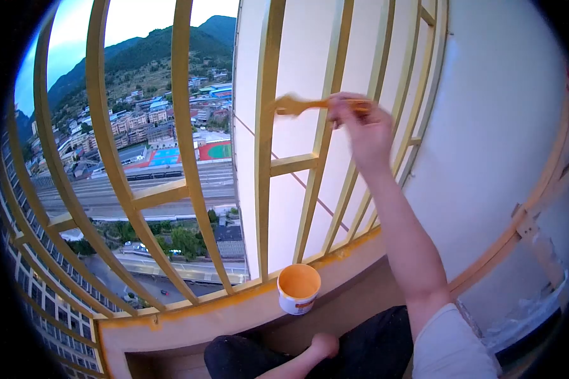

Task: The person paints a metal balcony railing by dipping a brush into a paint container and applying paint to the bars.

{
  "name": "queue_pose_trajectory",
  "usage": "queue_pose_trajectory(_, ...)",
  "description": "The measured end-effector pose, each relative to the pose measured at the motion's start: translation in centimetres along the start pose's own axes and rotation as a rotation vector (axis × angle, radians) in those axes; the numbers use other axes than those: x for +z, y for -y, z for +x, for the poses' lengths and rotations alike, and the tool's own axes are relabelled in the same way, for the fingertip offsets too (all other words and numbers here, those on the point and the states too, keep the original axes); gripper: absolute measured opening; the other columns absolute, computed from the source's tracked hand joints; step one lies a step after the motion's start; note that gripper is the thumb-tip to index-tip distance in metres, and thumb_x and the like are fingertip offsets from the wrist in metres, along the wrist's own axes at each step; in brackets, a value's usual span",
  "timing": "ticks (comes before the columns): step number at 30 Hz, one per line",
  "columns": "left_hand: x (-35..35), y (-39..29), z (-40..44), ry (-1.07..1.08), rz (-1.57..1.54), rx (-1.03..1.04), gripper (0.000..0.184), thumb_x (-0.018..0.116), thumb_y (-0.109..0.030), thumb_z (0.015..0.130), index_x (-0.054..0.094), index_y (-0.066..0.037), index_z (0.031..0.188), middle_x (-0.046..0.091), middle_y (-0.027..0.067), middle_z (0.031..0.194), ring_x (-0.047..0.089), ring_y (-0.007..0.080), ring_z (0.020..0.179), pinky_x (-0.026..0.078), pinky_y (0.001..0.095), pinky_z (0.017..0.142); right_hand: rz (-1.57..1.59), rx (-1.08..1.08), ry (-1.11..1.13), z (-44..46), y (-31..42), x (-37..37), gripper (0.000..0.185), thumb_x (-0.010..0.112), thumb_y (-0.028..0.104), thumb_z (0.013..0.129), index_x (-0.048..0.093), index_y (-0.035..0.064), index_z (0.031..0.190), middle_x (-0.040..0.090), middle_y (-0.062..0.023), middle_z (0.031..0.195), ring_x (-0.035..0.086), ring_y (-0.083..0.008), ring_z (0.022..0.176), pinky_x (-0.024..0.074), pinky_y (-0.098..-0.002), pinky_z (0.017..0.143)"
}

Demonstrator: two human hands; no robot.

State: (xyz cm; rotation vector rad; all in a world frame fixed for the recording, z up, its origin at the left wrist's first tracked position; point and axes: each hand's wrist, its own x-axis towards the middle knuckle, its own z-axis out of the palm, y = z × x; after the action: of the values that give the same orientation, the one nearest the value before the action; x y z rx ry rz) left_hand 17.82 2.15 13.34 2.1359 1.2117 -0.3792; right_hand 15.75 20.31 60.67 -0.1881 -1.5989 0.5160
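Note:
My right hand point(362, 121) is raised and closed around the handle of a paintbrush point(313, 105). The brush is yellow-orange and blurred by motion, with its bristle end at a yellow upright bar point(267, 136) of the railing; whether it touches the bar is hard to tell. Low in the view, my left hand point(324, 346) rests against my dark-clad legs, its fingers hidden from the camera. Between my legs and the railing stands an upright white bucket point(296, 304), its inside coloured orange-yellow.
Yellow bars and short crosspieces form a railing above a ledge point(202, 321) with orange smears along its edge. Beyond the bars are a pale wall point(295, 69), buildings, tracks and hills far below. To the right are a white wall point(496, 120) and a curved wooden strip point(509, 243).

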Motion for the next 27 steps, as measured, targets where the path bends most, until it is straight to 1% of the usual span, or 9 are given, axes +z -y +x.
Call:
queue_pose_trajectory(4,-0.2,0.1,0.1,-0.042,0.002,-0.024,0.025,0.061,-0.022,0.086,0.076,-0.008,0.1,0.075,0.0164,0.105,0.073,0.0354,0.096,0.06,0.0496,0.078,0.054,0.069,0.228,-1.6,1.2,0.2,0.013,0.069,0.012,0.097,0.075,0.0022,0.104,0.074,-0.0051,0.09,0.067,-0.0092,0.076,0.0551,-0.0248,0.068)
queue_pose_trajectory(9,-2.1,-0.7,-1.5,-0.009,0.048,-0.016,0.025,0.061,-0.021,0.086,0.076,-0.007,0.1,0.075,0.0158,0.105,0.073,0.0349,0.098,0.059,0.0499,0.08,0.009,-0.003,-0.02,-1.0,0.9,0.0,0.014,0.07,0.011,0.096,0.075,0.0014,0.105,0.074,-0.0059,0.09,0.067,-0.009,0.079,0.0554,-0.0244,0.073)
queue_pose_trajectory(12,-0.8,-0.5,-1.3,-0.004,0.03,0.014,0.026,0.061,-0.021,0.086,0.077,-0.007,0.1,0.075,0.0155,0.105,0.073,0.0346,0.099,0.059,0.0493,0.081,-0.045,0.084,0.249,-3.4,0.8,1.5,0.013,0.071,0.01,0.095,0.076,0.0025,0.105,0.075,-0.0044,0.091,0.068,-0.0103,0.077,0.0546,-0.0235,0.071)
queue_pose_trajectory(14,-0.4,-0.2,-0.3,-0.011,0.055,0.012,0.026,0.06,-0.021,0.087,0.077,-0.006,0.101,0.075,0.0164,0.106,0.073,0.035,0.1,0.059,0.0486,0.081,-0.047,0.025,0.029,-2.8,-0.5,0.7,0.011,0.068,0.006,0.096,0.076,0.0031,0.104,0.075,-0.0048,0.091,0.067,-0.0104,0.076,0.0543,-0.0242,0.068)
queue_pose_trajectory(17,-1.0,-0.2,-0.7,-0.039,-0.001,-0.036,0.027,0.059,-0.021,0.087,0.077,-0.007,0.102,0.075,0.0167,0.107,0.073,0.0354,0.1,0.06,0.0479,0.081,0.097,0.052,0.142,-2.9,0.4,-1.1,0.012,0.067,0.004,0.096,0.075,0.0023,0.105,0.075,-0.0075,0.095,0.067,-0.0104,0.077,0.0571,-0.0254,0.073)
queue_pose_trajectory(20,-0.7,-0.3,-0.5,-0.011,0.019,-0.014,0.027,0.059,-0.02,0.087,0.077,-0.007,0.103,0.075,0.0166,0.108,0.073,0.0353,0.101,0.059,0.0482,0.081,-0.164,0.003,0.261,-4.4,-0.6,1.2,0.012,0.069,0.007,0.096,0.076,0.003,0.105,0.075,-0.0072,0.094,0.069,-0.0109,0.081,0.0579,-0.0252,0.075)
queue_pose_trajectory(24,-0.7,0.0,-0.2,-0.038,0.003,-0.031,0.027,0.059,-0.021,0.088,0.077,-0.008,0.103,0.075,0.0161,0.108,0.073,0.0353,0.101,0.06,0.048,0.081,-0.072,0.078,0.041,-3.8,0.8,-0.7,0.012,0.071,0.009,0.095,0.077,0.0037,0.104,0.075,-0.0066,0.094,0.07,-0.0119,0.081,0.0581,-0.026,0.076)
queue_pose_trajectory(26,-0.7,-0.4,-0.7,-0.006,0.03,-0.01,0.027,0.057,-0.02,0.089,0.077,-0.008,0.103,0.074,0.0164,0.11,0.072,0.0349,0.102,0.06,0.0476,0.082,0.026,0.184,0.326,-5.0,1.1,0.4,0.012,0.07,0.008,0.095,0.076,0.0029,0.104,0.075,-0.0063,0.092,0.069,-0.0116,0.08,0.0581,-0.0261,0.075)
queue_pose_trajectory(27,-1.0,-0.5,-0.8,-0.002,0.034,-0.009,0.027,0.057,-0.02,0.089,0.077,-0.008,0.103,0.074,0.0164,0.11,0.072,0.0349,0.102,0.06,0.0476,0.082,-0.16,0.025,0.353,-5.3,0.1,1.0,0.012,0.07,0.007,0.095,0.076,0.0028,0.104,0.075,-0.0064,0.091,0.07,-0.0119,0.08,0.0581,-0.0258,0.075)
